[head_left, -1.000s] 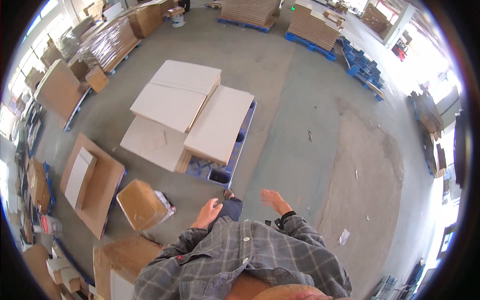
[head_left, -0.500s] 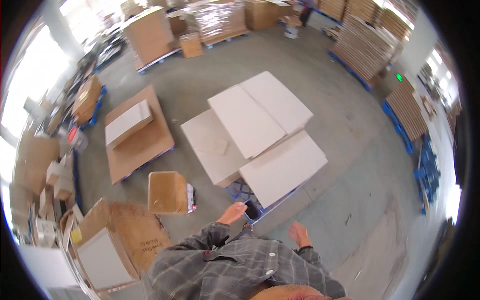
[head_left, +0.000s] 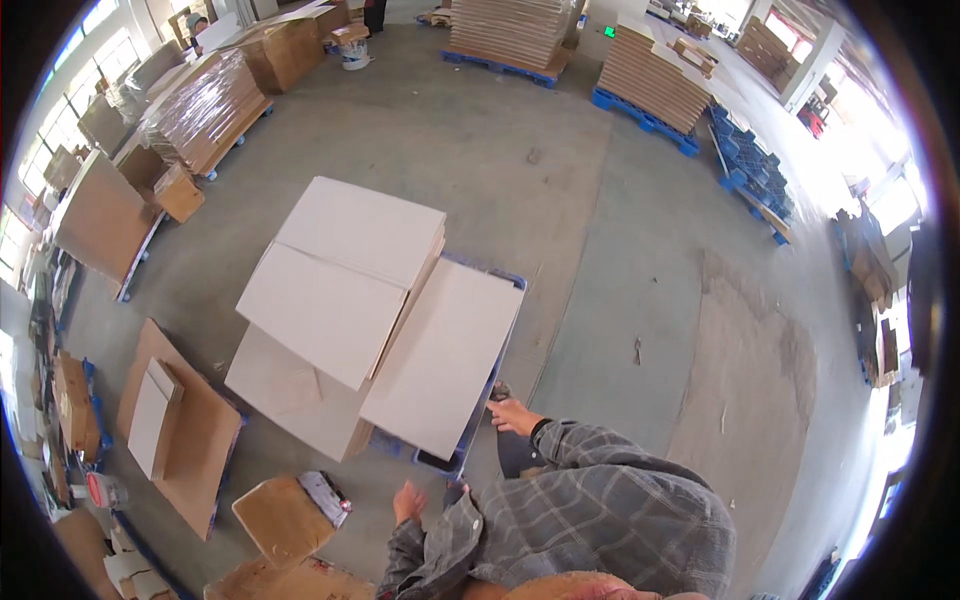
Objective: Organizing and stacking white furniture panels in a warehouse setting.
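White flat sheets of board [head_left: 340, 310] are stacked in several piles on a blue plastic pallet [head_left: 522, 290]. The long right-hand pile [head_left: 450, 355] lies along the pallet's right side. Beside that side is my right hand [head_left: 514, 415], its fingers loosely stretched out and holding nothing that I can see. My left hand [head_left: 408, 502] hangs below the pallet's near edge, empty, with its fingers apart. A dark patch [head_left: 438, 462] shows at the pallet's near corner. My shoe [head_left: 502, 390] is just beyond my right hand.
At lower left stand a brown carton [head_left: 285, 520] and a brown sheet [head_left: 205, 440] bearing a smaller white stack [head_left: 155, 420]. Wrapped cartons [head_left: 205, 110] line the upper left. Stacked boards [head_left: 655, 80] and blue pallets [head_left: 750, 165] stand at the far right.
My view and body have turned right, so the piles now appear further left. My right hand has come forward beside the pallet's right side; my left hand has drawn away from the near corner.
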The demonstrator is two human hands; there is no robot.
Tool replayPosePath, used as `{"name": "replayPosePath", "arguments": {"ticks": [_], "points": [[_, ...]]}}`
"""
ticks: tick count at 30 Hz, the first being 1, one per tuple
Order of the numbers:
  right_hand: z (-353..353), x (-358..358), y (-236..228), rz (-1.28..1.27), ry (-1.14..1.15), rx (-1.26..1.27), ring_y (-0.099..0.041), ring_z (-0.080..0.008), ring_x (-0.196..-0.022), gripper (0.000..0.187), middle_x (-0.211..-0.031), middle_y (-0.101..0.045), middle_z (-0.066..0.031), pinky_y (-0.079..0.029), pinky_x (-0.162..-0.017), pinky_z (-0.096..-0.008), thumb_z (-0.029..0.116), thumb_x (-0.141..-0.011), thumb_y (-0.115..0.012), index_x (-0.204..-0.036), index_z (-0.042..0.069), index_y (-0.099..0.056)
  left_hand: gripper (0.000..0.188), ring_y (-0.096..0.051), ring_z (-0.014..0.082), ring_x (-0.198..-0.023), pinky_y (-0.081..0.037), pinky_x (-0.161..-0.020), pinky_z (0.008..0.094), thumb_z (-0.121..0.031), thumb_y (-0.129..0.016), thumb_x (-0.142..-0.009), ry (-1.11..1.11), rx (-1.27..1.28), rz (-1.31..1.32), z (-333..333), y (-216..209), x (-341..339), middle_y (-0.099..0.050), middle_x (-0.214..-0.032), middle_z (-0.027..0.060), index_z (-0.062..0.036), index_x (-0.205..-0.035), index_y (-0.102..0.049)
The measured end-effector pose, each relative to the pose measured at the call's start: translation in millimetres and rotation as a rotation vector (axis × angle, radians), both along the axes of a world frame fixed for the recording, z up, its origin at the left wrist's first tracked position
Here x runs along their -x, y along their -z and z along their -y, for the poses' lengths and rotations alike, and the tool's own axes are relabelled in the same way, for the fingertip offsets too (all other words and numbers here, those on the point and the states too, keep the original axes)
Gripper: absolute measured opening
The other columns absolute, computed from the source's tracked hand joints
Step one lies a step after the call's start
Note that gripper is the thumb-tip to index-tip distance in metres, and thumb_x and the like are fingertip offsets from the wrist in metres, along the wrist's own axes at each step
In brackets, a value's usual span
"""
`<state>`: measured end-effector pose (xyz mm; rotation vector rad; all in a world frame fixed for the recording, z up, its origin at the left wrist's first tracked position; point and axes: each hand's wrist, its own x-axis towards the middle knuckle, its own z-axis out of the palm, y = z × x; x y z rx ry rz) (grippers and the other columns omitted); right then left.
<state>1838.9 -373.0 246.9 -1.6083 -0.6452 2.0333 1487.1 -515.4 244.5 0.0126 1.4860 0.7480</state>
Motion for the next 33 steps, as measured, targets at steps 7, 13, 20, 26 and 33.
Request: {"name": "replayPosePath", "arguments": {"ticks": [7,13,20,26,33], "points": [[-94.5,-58.3,27.5,0.352,-0.027,-0.137,-0.032,-0.0152,-0.048,0.061,-0.058,-0.038,-0.0008,-0.031,-0.044,-0.034,0.063,-0.083,-0.053,-0.073,0.004,-0.061,0.051,-0.034,0.0118,-0.042,-0.027,-0.041,0.033,-0.049,-0.062,-0.085,-0.008,0.198,-0.352,-29.4,65.6,-44.8,-0.037,-0.048,-0.0008,-0.015,-0.053,-0.041],[-147.9,-96.3,105.0,0.499,-0.247,-0.093,-0.05,-0.0268,-0.098,0.063,-0.107,-0.052,-0.012,-0.039,-0.095,-0.0459,0.036,-0.089,-0.06,-0.141,0.009,-0.035,0.054,-0.028,0.0109,-0.046,-0.024,-0.043,0.0309,-0.057,-0.064,-0.08,-0.115,0.349,-0.59,-79.3,73.4,-50.5,-0.031,-0.055,-0.0029,-0.0097,-0.064,-0.045],[-205.5,-86.5,144.6,0.079,0.133,0.155,-0.048,-0.028,-0.116,0.08,-0.129,-0.047,-0.0131,-0.036,-0.099,-0.0496,0.061,-0.085,-0.055,-0.137,0.003,-0.037,0.066,-0.048,0.0213,-0.092,-0.04,-0.076,0.0407,-0.061,-0.06,-0.08,-0.181,0.28,-0.475,-117.1,113.3,-65.2,-0.05,-0.1,0.0078,-0.0011,-0.104,-0.047],[-247.7,-63.1,99.4,0.185,-0.241,0.374,-0.058,-0.0207,-0.102,0.057,-0.115,-0.059,-0.0121,-0.048,-0.084,-0.0338,0.048,-0.091,-0.053,-0.126,0.004,-0.05,0.085,-0.036,0.0249,-0.129,-0.03,-0.105,0.0422,-0.047,-0.06,-0.087,-0.289,0.274,-0.538,-120.4,128.8,-60.6,-0.035,-0.142,0.0153,0.0031,-0.142,-0.02],[-358.0,-124.3,75.7,0.92,-0.478,-0.672,-0.064,-0.0291,-0.095,0.05,-0.102,-0.066,-0.0161,-0.05,-0.078,-0.0373,0.043,-0.086,-0.06,-0.109,-0.001,-0.058,0.067,-0.046,0.0216,-0.118,-0.039,-0.098,0.0359,-0.034,-0.062,-0.09,-0.371,0.23,-0.468,-136.9,126.7,-61.8,-0.047,-0.13,0.0136,0.0048,-0.135,-0.032]]}}
